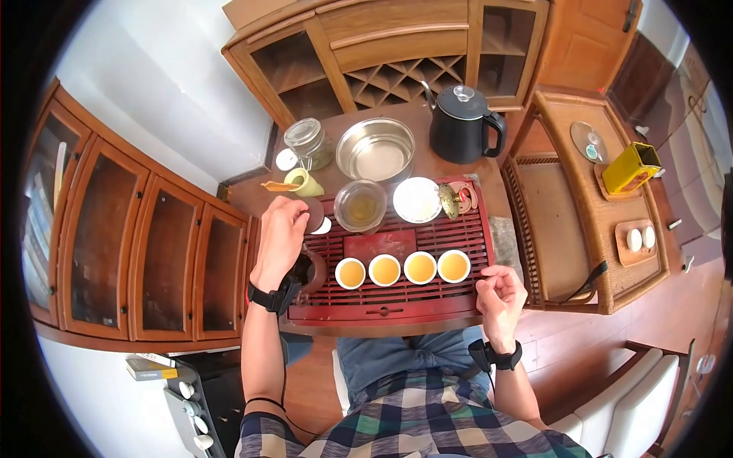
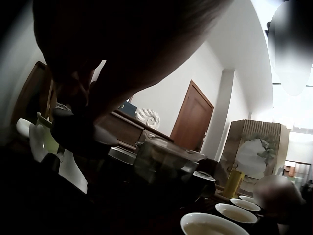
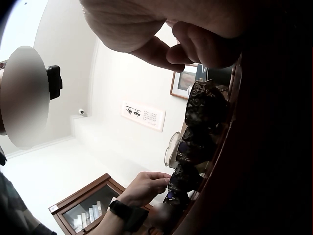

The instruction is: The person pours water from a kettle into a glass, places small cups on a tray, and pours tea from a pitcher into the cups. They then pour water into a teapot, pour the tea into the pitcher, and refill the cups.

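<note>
My left hand (image 1: pixel 279 233) pinches a dark brown round lid-like piece (image 1: pixel 314 214) over the left side of the slatted tea tray (image 1: pixel 397 311). A small white piece (image 1: pixel 324 226) shows just under it. Below the left wrist stands a brown pot (image 1: pixel 314 273), partly hidden by the wrist and strap. My right hand (image 1: pixel 502 298) lies at the tray's right edge, fingers loosely curled around nothing. Between the hands stands a row of several small cups (image 1: pixel 385 270) of yellow tea, white inside; their outsides look dark and patterned in the right wrist view.
Behind the cups stand a glass bowl (image 1: pixel 360 206), a white bowl (image 1: pixel 418 200) and a small tea-pet figure (image 1: pixel 449 200). Farther back are a steel basin (image 1: pixel 375 146), a black kettle (image 1: pixel 461 126), a glass jar (image 1: pixel 308 143) and a green cup (image 1: pixel 305 182). A rattan cart (image 1: pixel 607 282) stands right.
</note>
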`<state>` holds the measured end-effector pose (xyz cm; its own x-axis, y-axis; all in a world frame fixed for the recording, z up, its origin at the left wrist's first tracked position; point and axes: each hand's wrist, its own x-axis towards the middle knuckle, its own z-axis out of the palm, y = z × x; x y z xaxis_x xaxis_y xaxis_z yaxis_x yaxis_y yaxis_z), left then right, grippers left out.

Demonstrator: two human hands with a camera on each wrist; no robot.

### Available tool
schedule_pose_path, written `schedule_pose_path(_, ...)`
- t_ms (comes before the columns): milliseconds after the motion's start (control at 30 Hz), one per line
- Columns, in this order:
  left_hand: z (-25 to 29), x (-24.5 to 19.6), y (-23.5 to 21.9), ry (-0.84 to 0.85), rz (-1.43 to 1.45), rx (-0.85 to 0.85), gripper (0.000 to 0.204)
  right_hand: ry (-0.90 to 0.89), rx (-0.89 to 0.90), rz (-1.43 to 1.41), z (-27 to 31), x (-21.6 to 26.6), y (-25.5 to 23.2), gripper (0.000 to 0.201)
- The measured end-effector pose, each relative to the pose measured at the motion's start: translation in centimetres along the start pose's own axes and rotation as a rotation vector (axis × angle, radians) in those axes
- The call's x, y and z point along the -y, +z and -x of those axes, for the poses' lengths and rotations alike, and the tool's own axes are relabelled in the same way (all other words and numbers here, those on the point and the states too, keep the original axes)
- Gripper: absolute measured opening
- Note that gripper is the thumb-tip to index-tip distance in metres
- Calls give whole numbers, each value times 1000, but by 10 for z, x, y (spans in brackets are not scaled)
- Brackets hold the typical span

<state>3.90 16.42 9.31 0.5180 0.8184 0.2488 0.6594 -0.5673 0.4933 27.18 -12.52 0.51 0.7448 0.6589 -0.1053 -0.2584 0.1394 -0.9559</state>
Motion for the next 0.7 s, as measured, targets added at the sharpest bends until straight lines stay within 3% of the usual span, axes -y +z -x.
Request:
schedule_pose_path(233,1,5,8,-10,-32,35,12,-12,8,-18,-1,-5,-3,15)
schedule_pose_path(500,2,16,14,99,-111,10,14,-15,16,-19,-1,-4,-4,16)
schedule_pose_path(700,1,11,13,44,-126,34,14,-29,22,-30,-1,-6,-4,16)
